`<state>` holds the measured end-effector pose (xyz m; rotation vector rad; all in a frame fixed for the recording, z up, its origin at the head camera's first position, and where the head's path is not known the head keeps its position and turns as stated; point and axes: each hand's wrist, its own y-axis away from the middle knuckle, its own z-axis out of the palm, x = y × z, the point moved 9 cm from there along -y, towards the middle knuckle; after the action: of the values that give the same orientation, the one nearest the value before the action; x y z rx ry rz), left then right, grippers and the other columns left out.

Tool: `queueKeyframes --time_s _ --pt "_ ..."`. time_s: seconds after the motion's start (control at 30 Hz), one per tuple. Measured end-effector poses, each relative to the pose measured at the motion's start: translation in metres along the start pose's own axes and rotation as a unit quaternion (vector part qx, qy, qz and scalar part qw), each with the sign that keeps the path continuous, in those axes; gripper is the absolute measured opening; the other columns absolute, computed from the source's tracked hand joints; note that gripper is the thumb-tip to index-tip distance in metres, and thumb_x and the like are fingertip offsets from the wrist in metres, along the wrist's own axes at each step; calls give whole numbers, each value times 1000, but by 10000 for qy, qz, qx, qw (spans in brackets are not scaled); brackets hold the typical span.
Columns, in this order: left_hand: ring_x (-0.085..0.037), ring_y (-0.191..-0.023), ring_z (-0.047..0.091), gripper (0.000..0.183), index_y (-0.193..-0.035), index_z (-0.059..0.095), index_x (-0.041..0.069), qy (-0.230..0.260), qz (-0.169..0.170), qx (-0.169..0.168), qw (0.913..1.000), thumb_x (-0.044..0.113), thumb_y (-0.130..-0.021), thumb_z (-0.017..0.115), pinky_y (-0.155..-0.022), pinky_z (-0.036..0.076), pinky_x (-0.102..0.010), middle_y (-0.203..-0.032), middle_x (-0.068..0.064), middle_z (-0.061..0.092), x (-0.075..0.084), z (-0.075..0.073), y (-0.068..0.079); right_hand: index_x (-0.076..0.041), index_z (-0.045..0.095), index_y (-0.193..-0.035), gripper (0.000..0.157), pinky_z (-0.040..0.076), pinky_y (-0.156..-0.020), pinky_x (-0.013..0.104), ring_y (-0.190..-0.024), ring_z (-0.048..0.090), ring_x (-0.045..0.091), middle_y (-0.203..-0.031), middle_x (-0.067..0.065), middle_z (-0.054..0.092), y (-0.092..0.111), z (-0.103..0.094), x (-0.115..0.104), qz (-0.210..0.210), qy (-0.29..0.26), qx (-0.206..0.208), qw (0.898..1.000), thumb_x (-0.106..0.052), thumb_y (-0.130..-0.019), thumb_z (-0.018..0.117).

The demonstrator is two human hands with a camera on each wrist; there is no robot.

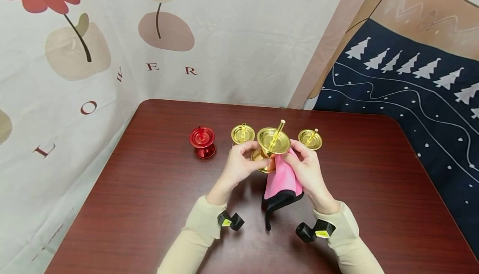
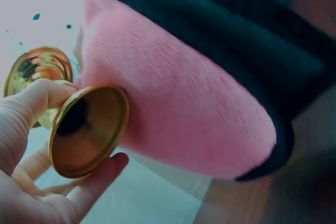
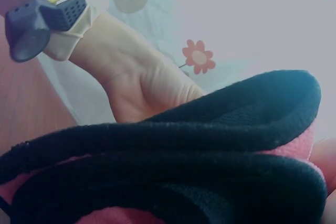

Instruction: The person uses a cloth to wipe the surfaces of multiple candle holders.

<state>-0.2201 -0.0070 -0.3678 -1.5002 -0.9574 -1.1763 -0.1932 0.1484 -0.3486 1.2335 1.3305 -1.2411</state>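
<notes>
In the head view a shiny gold candle holder [image 1: 272, 144], with a dished top and a thin upright tube, is raised over the table and slightly tilted. My left hand [image 1: 240, 164] grips it around the waist and foot. The left wrist view shows the hollow underside of its foot [image 2: 90, 132] between the thumb and fingers. A pink cloth with a black border [image 1: 283, 178] hangs from my right hand [image 1: 307, 168], which pinches it against the holder's upper part. Folds of the cloth [image 3: 157, 137] hide the right fingers in the right wrist view.
A red holder [image 1: 202, 137] stands on the dark red-brown table [image 1: 149, 207] to the left. Two more gold holders stand behind the hands, one at the left [image 1: 243, 132] and one at the right [image 1: 310, 139]. Printed curtains [image 1: 243, 49] hang behind the table.
</notes>
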Motion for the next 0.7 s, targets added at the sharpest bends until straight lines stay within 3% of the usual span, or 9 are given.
queueKeyframes --time_s 0.13,0.33,0.43,0.57,0.7 --pt "-11 -72 59 34 -95 68 -3 -479 541 231 9971 1 -65 81 -66 50 -26 -88 -14 69 8 -1 1 9 59 -114 29 50 -68 19 -78 59 9 -95 5 64 2 -2 -1 -49 249 91 9996 4 -86 59" --pt "-16 -78 60 37 -100 66 -6 -224 676 612 9956 -3 -66 80 -71 51 -29 -93 -17 68 6 -4 -2 7 56 -120 34 52 -70 22 -80 62 10 -108 18 61 9 -5 1 259 266 -153 9992 1 -87 60" --pt "-21 -82 60 38 -101 66 -6 -178 744 936 9927 -4 -66 79 -74 51 -35 -95 -19 67 5 -7 -6 7 55 -122 36 53 -69 24 -79 63 11 -108 12 62 15 -6 -1 273 200 -394 9986 -1 -87 60" --pt "-31 -87 59 36 -98 65 -8 -312 984 1335 9857 -7 -65 78 -76 50 -42 -95 -22 65 20 -10 -7 10 55 -121 36 52 -70 23 -81 62 11 -103 -3 64 22 -9 -4 99 111 -559 9983 0 -87 60" --pt "-27 -84 57 32 -94 67 -4 -639 1360 1611 9754 -1 -64 80 -71 48 -34 -88 -16 63 16 -9 -15 11 55 -120 35 51 -71 22 -83 62 10 -102 -8 65 28 -18 -5 -21 52 -414 9991 2 -86 60"
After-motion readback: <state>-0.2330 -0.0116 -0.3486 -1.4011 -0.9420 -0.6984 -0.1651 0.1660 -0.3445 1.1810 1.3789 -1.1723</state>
